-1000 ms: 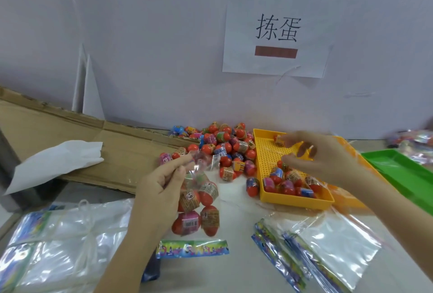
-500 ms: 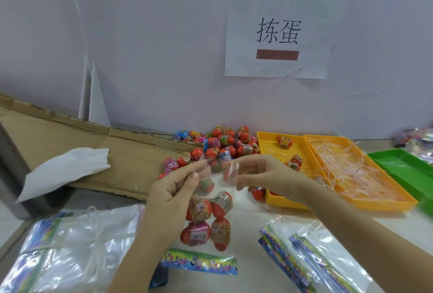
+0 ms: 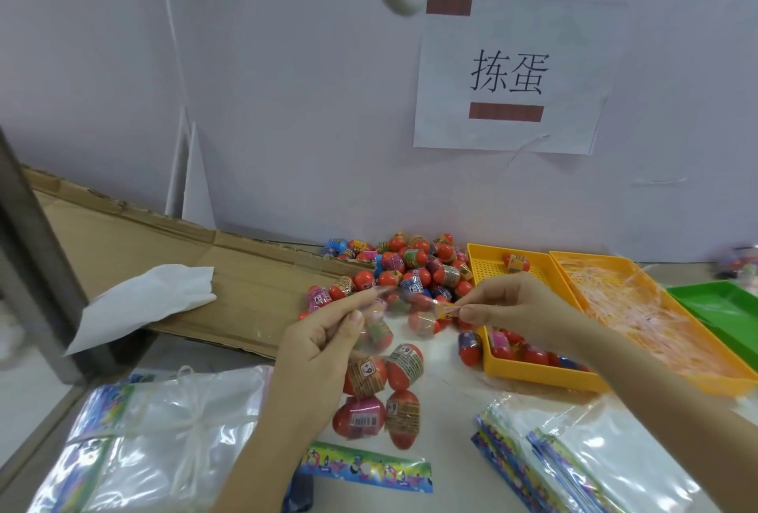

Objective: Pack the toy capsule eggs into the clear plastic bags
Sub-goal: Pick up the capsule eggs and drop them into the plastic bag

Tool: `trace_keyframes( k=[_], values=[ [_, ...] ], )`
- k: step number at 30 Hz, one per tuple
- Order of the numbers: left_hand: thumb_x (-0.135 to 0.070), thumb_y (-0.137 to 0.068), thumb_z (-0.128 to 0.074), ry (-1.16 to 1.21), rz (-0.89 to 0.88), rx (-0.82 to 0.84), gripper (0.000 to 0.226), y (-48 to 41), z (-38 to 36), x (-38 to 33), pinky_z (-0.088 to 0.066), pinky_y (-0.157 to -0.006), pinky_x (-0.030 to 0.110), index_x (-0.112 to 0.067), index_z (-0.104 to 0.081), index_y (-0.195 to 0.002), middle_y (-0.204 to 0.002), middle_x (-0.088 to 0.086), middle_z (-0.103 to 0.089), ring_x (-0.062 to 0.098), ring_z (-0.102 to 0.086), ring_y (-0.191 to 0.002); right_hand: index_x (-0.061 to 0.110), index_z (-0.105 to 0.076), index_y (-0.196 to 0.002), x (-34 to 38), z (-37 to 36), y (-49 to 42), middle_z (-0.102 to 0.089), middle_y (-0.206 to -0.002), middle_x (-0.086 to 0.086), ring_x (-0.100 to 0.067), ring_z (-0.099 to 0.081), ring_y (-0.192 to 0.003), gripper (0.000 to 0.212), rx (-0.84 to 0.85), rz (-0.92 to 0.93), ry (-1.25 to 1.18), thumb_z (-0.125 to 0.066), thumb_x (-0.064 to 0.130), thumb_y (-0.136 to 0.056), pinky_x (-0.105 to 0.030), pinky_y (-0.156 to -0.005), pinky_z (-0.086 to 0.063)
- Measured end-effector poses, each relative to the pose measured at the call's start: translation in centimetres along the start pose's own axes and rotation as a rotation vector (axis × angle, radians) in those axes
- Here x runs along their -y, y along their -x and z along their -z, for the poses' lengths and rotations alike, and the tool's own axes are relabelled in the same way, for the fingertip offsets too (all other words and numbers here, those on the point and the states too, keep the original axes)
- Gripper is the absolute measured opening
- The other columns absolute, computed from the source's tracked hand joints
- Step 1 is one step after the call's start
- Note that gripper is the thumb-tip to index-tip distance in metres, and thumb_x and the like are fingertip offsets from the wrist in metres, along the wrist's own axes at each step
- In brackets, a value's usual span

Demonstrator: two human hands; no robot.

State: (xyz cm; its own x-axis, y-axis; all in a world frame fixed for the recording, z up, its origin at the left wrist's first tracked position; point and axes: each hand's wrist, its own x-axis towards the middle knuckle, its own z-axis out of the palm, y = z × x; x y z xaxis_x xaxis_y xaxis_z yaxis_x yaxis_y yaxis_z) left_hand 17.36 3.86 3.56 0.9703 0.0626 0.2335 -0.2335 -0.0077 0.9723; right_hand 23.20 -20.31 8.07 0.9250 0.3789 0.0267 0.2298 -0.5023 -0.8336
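as two hands (image 3: 318, 348) (image 3: 519, 309) pinch one bag (image 3: 385, 394), four eggs (image 3: 405, 362) low inside

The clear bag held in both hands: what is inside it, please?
Four capsule eggs sit at the bottom of the clear bag. Higher up more eggs show, but whether they are inside or behind cannot be told. The left hand covers the bag's left part.

single head view, looking forward-down, close over table (image 3: 443, 373), facing wall (image 3: 287, 102).
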Motion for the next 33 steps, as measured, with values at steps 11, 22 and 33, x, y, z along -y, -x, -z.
trace_keyframes(
  k=[11,22,33],
  values=[
    [-0.011,-0.096,-0.053,-0.069,-0.006,0.007,0.034,0.1,-0.2,-0.3,-0.059,-0.08,0.029,-0.041,-0.067,-0.103,-0.097,-0.025,-0.073,0.0,-0.069,-0.092,0.042,-0.072,-0.077,0.2,0.5,0.3,-0.064,-0.076,0.023,0.0,-0.057,-0.072,0.008,-0.032,-0.035,0.195,-0.065,0.045,-0.074,-0.017,-0.059,-0.047],
    [-0.009,-0.096,-0.053,0.05,0.032,-0.116,0.03,-0.4,0.7,0.1,-0.06,-0.072,0.025,-0.031,-0.072,-0.105,-0.097,-0.012,-0.076,0.002,-0.07,-0.095,0.032,-0.075,-0.083,-1.6,2.3,0.2,-0.067,-0.065,0.017,-0.001,-0.055,-0.053,0.012,-0.31,-0.097,0.305,-0.066,0.026,-0.089,-0.012,-0.047,-0.04],
    [-0.01,-0.098,-0.052,-0.016,0.062,-0.074,0.031,-0.2,-0.2,0.6,-0.057,-0.089,0.042,-0.029,-0.071,-0.113,-0.099,-0.017,-0.075,0.0,-0.068,-0.098,0.004,-0.054,-0.132,-7.1,12.4,0.4,-0.064,-0.12,-0.015,-0.03,-0.061,-0.105,0.039,-0.474,-0.514,0.559,-0.057,0.011,-0.094,-0.038,-0.089,-0.049]
  ],
)
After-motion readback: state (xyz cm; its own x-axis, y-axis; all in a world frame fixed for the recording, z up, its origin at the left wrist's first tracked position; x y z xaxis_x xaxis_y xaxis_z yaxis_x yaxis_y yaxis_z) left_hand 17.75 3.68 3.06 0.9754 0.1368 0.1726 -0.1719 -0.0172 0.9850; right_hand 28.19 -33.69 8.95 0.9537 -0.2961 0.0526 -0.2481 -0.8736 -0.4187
